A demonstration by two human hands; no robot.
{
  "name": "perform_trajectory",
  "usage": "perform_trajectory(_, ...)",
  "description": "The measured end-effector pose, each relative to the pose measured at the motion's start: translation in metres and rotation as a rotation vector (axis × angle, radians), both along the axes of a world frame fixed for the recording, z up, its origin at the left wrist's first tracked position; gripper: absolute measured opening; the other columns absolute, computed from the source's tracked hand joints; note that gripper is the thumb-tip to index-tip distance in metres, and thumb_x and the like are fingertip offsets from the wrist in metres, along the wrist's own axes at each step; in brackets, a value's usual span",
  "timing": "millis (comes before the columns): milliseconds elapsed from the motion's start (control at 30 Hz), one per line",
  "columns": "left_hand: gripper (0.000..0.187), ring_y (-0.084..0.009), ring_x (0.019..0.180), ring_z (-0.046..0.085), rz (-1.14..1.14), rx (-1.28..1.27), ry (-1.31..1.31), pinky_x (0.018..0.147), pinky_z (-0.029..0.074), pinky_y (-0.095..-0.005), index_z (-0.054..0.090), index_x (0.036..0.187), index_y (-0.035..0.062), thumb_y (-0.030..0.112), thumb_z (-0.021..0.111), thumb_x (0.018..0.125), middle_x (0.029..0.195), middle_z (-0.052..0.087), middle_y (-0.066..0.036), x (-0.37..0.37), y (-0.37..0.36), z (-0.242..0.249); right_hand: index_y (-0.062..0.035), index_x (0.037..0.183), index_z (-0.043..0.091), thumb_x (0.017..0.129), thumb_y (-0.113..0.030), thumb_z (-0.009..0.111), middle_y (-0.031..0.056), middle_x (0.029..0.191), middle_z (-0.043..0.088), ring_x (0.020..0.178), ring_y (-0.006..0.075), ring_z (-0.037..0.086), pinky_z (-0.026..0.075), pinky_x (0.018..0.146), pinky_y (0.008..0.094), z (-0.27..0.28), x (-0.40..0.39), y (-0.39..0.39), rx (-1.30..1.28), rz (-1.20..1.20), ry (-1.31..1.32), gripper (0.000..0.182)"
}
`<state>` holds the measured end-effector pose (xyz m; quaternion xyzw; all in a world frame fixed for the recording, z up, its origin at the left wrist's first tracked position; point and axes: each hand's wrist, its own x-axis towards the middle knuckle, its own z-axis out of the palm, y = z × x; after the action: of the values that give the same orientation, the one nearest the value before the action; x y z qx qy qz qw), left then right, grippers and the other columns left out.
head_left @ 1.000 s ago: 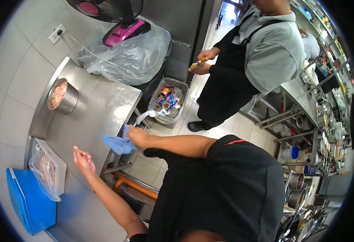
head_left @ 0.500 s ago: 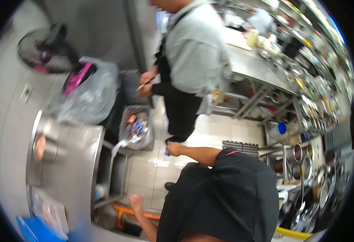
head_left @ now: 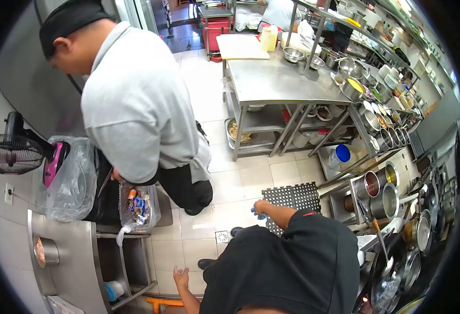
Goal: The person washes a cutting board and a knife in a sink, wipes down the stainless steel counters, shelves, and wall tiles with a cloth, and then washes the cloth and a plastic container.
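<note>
My right hand (head_left: 264, 208) is closed around a small blue thing (head_left: 258, 214); only a bit of it shows past the fingers, so I cannot tell its kind. The hand is held out over the tiled floor, overlapping the black perforated mat (head_left: 291, 198) in this view. My left hand (head_left: 180, 276) hangs low at my side, empty, fingers apart, near the steel counter's lower shelf frame. Left of my hands stands a lined bin (head_left: 154, 209) with wrappers and other waste in it.
A co-worker (head_left: 141, 104) in a grey top bends beside the bin. A steel table (head_left: 287, 78) with shelves stands ahead. Pots (head_left: 384, 201) and pans line the right side. On the left counter (head_left: 75, 251) is a metal container (head_left: 45, 251); a fan (head_left: 15, 152) stands behind.
My view has swung to the right and lifted, showing more of the steel table. The co-worker now bends lower toward the bin. My left fingers have spread; my right hand still holds the blue thing.
</note>
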<state>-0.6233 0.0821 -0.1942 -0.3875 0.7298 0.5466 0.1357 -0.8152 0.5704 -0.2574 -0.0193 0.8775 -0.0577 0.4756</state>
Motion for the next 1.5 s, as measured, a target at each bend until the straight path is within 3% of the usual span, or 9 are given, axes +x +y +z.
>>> perform_trajectory(167, 0.029, -0.0230, 0.079, 0.059, -0.233, -0.091, 0.058, 0.073, 0.046, -0.0344, 0.059, 0.094, -0.0051, 0.021, 0.060, 0.082, 0.086, 0.063, -0.016, -0.055, 0.059, 0.000, -0.0102, 0.096, 0.068, 0.064, -0.012, 0.061, 0.0139, 0.094, 0.066, 0.089, 0.0277, 0.063, 0.051, 0.075, 0.0359, -0.039, 0.041, 0.088, 0.024, -0.034, 0.138, 0.033)
perform_trajectory(300, 0.037, -0.0185, 0.049, 0.047, -0.393, -0.222, 0.072, 0.054, 0.040, -0.0376, 0.057, 0.058, -0.0042, 0.025, 0.058, 0.081, 0.050, 0.055, -0.010, -0.078, 0.101, 0.000, -0.0030, 0.088, 0.069, 0.057, -0.005, 0.065, 0.0189, 0.096, 0.065, 0.088, 0.0287, 0.064, 0.053, 0.067, 0.0383, -0.065, 0.060, 0.129, 0.097, -0.074, 0.027, 0.031)
perform_trajectory(500, 0.037, -0.0190, 0.046, 0.041, -0.510, -0.323, 0.218, 0.048, 0.035, -0.0410, 0.050, 0.056, -0.0048, 0.024, 0.053, 0.079, 0.046, 0.044, -0.012, -0.091, 0.116, -0.015, -0.0001, 0.083, 0.069, 0.065, -0.022, 0.058, 0.0197, 0.088, 0.065, 0.084, 0.0309, 0.064, 0.051, 0.070, 0.0378, -0.015, 0.089, 0.153, -0.022, -0.115, 0.032, 0.030)
perform_trajectory(633, 0.031, -0.0197, 0.049, 0.046, -0.429, -0.189, 0.149, 0.050, 0.038, -0.0389, 0.052, 0.059, -0.0042, 0.019, 0.054, 0.079, 0.050, 0.047, -0.010, -0.109, 0.105, -0.059, -0.0021, 0.091, 0.068, 0.069, -0.024, 0.057, 0.0189, 0.098, 0.064, 0.092, 0.0314, 0.062, 0.050, 0.079, 0.0394, -0.038, 0.107, 0.167, -0.014, -0.291, 0.048, 0.033)
perform_trajectory(733, 0.013, -0.0162, 0.053, 0.051, -0.512, -0.259, 0.109, 0.049, 0.041, -0.0323, 0.053, 0.080, 0.0013, 0.013, 0.058, 0.079, 0.061, 0.051, -0.004, -0.116, 0.106, -0.056, -0.0013, 0.081, 0.070, 0.055, -0.007, 0.060, 0.0219, 0.087, 0.065, 0.081, 0.0326, 0.064, 0.051, 0.066, 0.0402, -0.039, 0.120, 0.166, -0.028, -0.458, 0.191, 0.028)
perform_trajectory(900, 0.074, -0.0224, 0.081, 0.054, -0.417, -0.046, 0.153, 0.071, 0.046, -0.0329, 0.027, 0.127, 0.0024, -0.002, 0.066, 0.065, 0.105, 0.051, -0.021, -0.121, 0.133, -0.026, -0.0103, 0.094, 0.066, 0.064, -0.016, 0.058, 0.0182, 0.090, 0.065, 0.082, 0.0320, 0.064, 0.051, 0.068, 0.0389, -0.060, 0.136, 0.183, -0.040, -0.374, 0.104, 0.031)
perform_trajectory(967, 0.075, -0.0237, 0.083, 0.055, -0.408, -0.036, 0.140, 0.073, 0.047, -0.0334, 0.025, 0.129, 0.0019, -0.001, 0.066, 0.066, 0.105, 0.051, -0.021, -0.118, 0.136, -0.022, -0.0201, 0.107, 0.063, 0.073, -0.026, 0.057, 0.0151, 0.095, 0.065, 0.086, 0.0305, 0.063, 0.051, 0.074, 0.0377, -0.053, 0.137, 0.185, -0.027, -0.328, 0.075, 0.035)
perform_trajectory(1267, 0.076, -0.0282, 0.092, 0.060, -0.413, -0.120, -0.017, 0.080, 0.048, -0.0343, 0.028, 0.132, -0.0044, 0.013, 0.069, 0.070, 0.103, 0.059, -0.023, -0.087, 0.130, -0.020, -0.0056, 0.087, 0.068, 0.068, -0.026, 0.058, 0.0170, 0.091, 0.065, 0.083, 0.0321, 0.063, 0.051, 0.069, 0.0376, -0.001, 0.130, 0.174, 0.011, -0.283, 0.170, 0.029)
perform_trajectory(1500, 0.077, -0.0186, 0.074, 0.057, -0.364, -0.120, -0.020, 0.063, 0.048, -0.0302, 0.022, 0.137, 0.0014, 0.011, 0.067, 0.075, 0.095, 0.060, -0.015, -0.078, 0.122, -0.016, -0.0072, 0.082, 0.069, 0.066, -0.026, 0.056, 0.0188, 0.083, 0.065, 0.078, 0.0333, 0.064, 0.051, 0.068, 0.0379, -0.006, 0.115, 0.169, -0.028, -0.249, 0.207, 0.028)
